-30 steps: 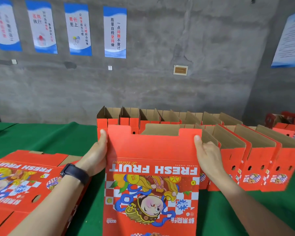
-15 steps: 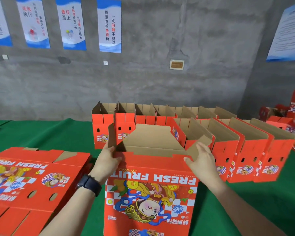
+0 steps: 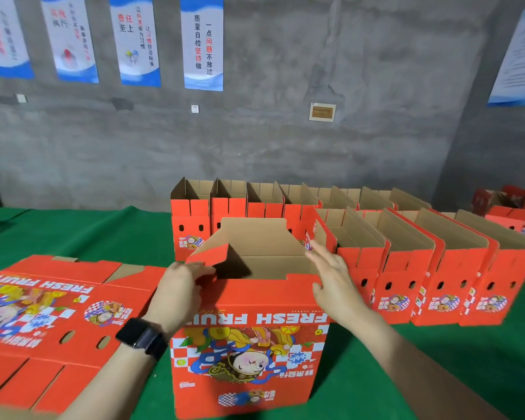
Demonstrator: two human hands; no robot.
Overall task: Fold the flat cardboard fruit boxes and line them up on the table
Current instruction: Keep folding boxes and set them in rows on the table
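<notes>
**Turning in the end flaps squarely**

The green tabletop (image 3: 88, 234) carries two rows of folded boxes (image 3: 403, 286) at the far right. A flat stack (image 3: 52, 304) of unfolded ones lies at the near left. Between them, nearest the person, the box (image 3: 249, 344) being worked on stands upright and open at the top. Its printed face is toward the camera and its far panel is raised.

The left flap (image 3: 209, 256) is tipped partway inward over the opening. The left hand (image 3: 179, 286) grasps it, with the fingers (image 3: 200, 269) curled at its lower edge. The right hand (image 3: 334, 280) is released, its fingers (image 3: 320, 253) straight and spread at the right end of the box. Whether they touch a flap there cannot be told.

To do this step well, each flap probably wants bending along its crease, not mid-panel, with both ends pressed in evenly so the walls stay square. Bracing the near wall should keep the light box from sliding on the cloth. Care is needed at the right, where the nearest folded box stands just beside the working one and could be knocked out of line.
</notes>
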